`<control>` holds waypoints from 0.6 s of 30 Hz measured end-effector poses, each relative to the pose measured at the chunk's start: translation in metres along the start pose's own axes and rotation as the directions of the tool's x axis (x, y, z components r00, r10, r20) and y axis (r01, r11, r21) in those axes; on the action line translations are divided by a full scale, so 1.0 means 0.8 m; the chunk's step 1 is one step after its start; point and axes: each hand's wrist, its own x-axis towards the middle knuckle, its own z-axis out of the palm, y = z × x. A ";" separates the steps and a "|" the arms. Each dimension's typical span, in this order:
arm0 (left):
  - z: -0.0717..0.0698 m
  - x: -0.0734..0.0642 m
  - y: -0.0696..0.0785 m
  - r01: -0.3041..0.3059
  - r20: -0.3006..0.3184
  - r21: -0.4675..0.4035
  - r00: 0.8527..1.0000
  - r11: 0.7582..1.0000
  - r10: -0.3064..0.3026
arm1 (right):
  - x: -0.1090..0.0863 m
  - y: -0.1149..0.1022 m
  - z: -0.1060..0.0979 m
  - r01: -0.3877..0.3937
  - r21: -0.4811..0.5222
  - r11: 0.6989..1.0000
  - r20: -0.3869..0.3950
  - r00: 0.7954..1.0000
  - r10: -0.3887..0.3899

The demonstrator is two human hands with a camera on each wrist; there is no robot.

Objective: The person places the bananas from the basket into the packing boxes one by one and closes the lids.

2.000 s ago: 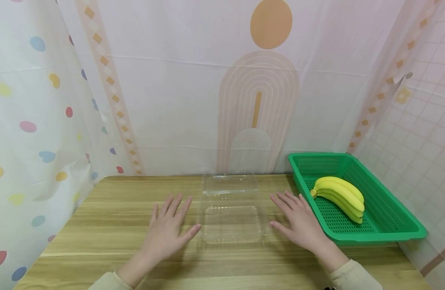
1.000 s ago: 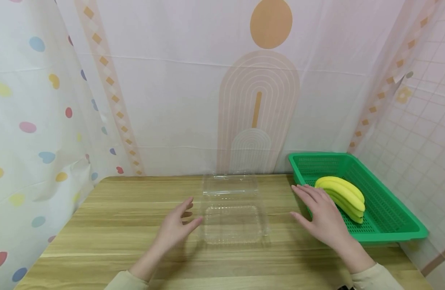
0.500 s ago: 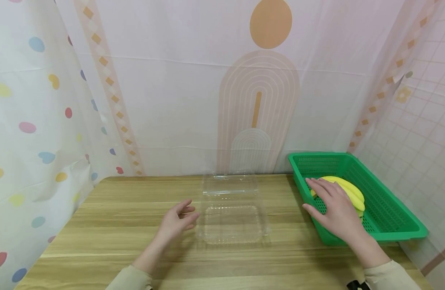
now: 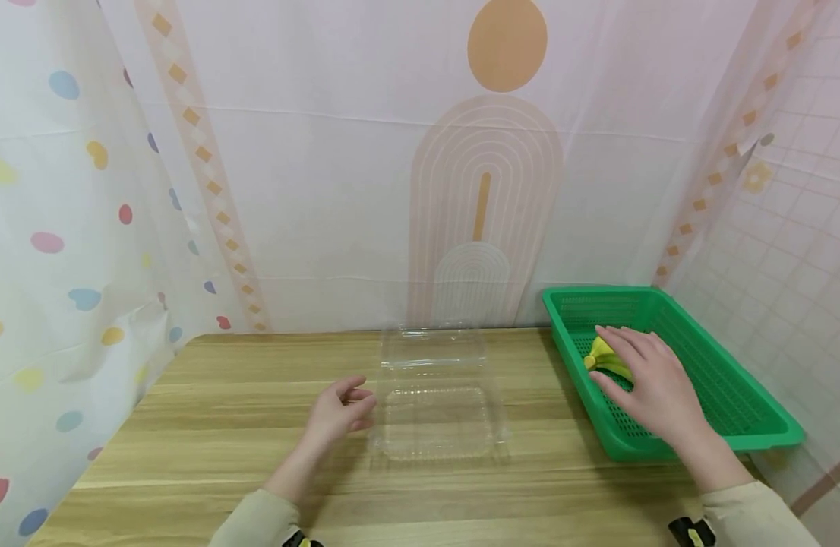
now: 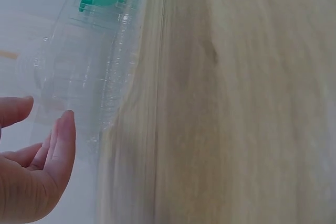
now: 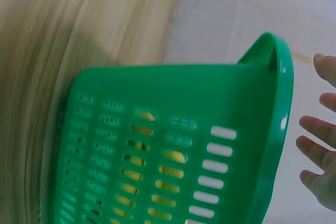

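Observation:
In the head view my right hand hovers over a bunch of bananas and covers most of it. Its fingers are spread and slightly bent, with nothing between them. The bananas lie in a green plastic basket on the right; in the right wrist view their yellow shows through the slots of the basket wall. My left hand sits just left of a clear plastic clamshell box, fingers loosely curved and holding nothing. The box lies with its lid folded back. Whether the left fingertips touch it, I cannot tell.
A wooden table carries the box and the basket. Behind it hangs a patterned curtain, with a dotted one on the left. A grid-patterned sheet runs close along the basket's right side.
My right hand has moved right from beside the box to above the bananas in the basket. My left hand has shifted slightly right, its spread fingers now drawn together. Box and basket stay put.

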 end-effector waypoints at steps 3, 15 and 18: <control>0.001 0.002 -0.002 0.005 -0.008 0.020 1.000 1.000 -0.005 | 0.001 0.006 -0.002 0.006 -0.011 1.000 -0.015 1.000 -0.006; 0.002 0.008 -0.010 0.047 -0.017 0.033 0.999 0.998 -0.047 | 0.004 0.025 -0.016 -0.053 -0.045 0.998 0.027 0.998 0.054; 0.003 0.010 -0.012 0.060 -0.016 0.016 0.998 0.998 -0.060 | 0.006 0.030 -0.019 -0.091 -0.061 0.994 0.067 0.993 0.095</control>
